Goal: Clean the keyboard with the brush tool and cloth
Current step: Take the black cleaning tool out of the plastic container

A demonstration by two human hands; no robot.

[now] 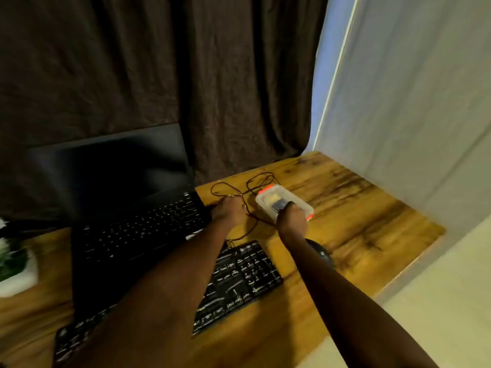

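Both hands out by the clear box (284,205), keyboard (239,277) lying closer in

Right hand (291,220) has its fingers curled round a dark handle (289,204) at the box. Left hand (229,211) sits by the laptop (138,229) corner, next to the cable (252,181), and it's too blurry to tell what the fingers are doing. The keyboard is flat on the desk (358,208) under both forearms.
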